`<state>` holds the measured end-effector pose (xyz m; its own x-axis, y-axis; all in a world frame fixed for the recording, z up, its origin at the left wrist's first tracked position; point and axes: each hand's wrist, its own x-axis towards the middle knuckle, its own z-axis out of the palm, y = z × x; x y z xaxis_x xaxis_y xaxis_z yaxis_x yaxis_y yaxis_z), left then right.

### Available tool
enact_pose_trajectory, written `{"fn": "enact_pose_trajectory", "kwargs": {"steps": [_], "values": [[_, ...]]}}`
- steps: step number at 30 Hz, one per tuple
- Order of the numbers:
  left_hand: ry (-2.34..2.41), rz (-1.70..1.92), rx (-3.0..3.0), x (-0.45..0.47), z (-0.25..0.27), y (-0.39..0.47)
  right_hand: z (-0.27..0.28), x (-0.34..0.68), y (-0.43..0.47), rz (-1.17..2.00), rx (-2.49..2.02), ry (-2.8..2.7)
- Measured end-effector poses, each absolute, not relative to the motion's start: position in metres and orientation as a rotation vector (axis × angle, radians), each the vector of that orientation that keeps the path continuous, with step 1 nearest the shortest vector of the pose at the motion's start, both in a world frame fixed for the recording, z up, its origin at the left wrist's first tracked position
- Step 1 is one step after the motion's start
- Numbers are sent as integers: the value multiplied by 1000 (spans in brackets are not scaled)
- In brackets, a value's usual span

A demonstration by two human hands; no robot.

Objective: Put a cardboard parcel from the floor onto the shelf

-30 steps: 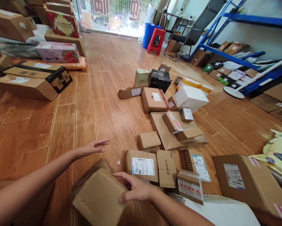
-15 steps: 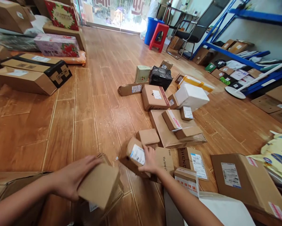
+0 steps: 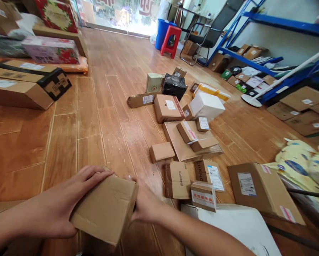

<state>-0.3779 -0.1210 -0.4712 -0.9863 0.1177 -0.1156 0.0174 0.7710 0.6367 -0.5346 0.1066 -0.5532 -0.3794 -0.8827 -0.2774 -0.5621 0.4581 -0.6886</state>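
Holding cardboard box w/ both hands, grip closed round sides; next needs steady set-down.

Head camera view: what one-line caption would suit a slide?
Both hands, left hand and right hand, grip a cardboard box above a parcel-strewn wooden floor.

The cardboard box between the left hand and right hand is plain brown corrugated card, matt and slightly creased. The floor looks like wood-grain planks with a soft sheen. A black parcel is wrapped in glossy, crinkled plastic film. The white box looks like matt foam. The red stool is smooth plastic. The blue shelf frame is painted metal.
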Motion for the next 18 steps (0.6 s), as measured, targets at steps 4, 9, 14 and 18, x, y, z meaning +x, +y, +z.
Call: {"fn": "enact_pose_trajectory", "kwargs": {"steps": [4,9,14,18], "values": [[3005,887,130,-377,-481,-108,-561,-604,162,-360,-645,2640],[2985,861,159,-380,-478,-104,-588,-653,198,5,156,2776],[2903,1066,-134,-368,-470,-114,-582,-656,210,-442,93,2657],[3028,1020,-238,-359,-463,-131,-546,-648,211,-1104,-81,2269]]}}
